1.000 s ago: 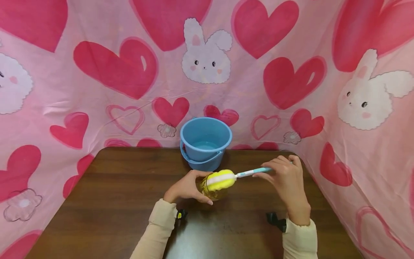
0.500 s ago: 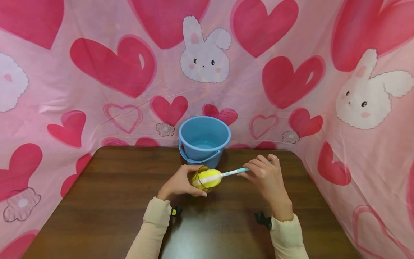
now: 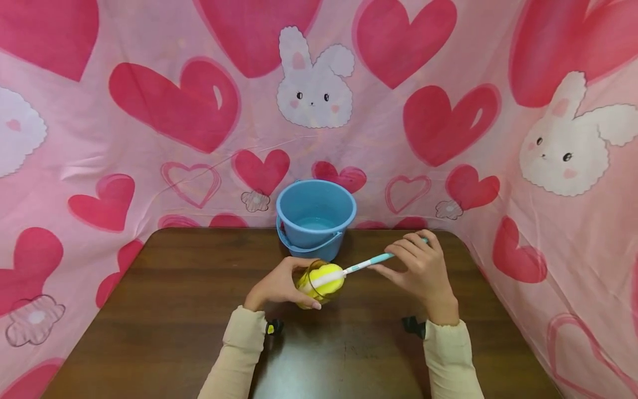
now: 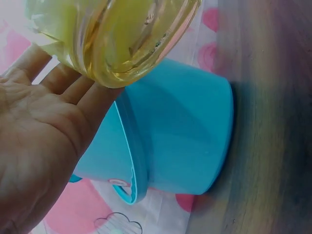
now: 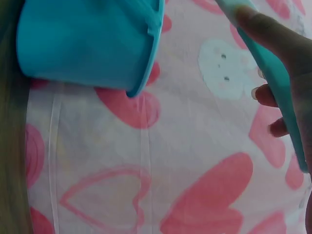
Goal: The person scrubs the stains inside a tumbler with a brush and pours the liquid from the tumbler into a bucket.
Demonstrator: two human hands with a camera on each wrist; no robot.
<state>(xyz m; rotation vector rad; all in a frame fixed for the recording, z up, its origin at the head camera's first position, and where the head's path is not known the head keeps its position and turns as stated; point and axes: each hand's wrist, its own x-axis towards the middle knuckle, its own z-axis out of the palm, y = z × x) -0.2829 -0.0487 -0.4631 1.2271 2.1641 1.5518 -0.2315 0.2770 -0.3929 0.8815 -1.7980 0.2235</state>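
Note:
My left hand grips an amber see-through glass from its left side, tilted with its mouth to the right and above the table. Inside the glass sits the yellow and white sponge head of a cup brush, its outer end showing past the rim. My right hand holds the brush by its light blue and white handle, fingers curled round it and thumb along it. In the left wrist view, the glass base rests against the fingers; the sponge is only a blur through the wall.
Just behind the glass stands a light blue bucket with some water in it and its handle hanging down in front. The dark wooden table meets a pink cloth with hearts and rabbits at the back and sides.
The sponge head has moved left, farther into the glass. Both hands are a little left of where they were a second ago; the right shifted slightly back right in the last half second.

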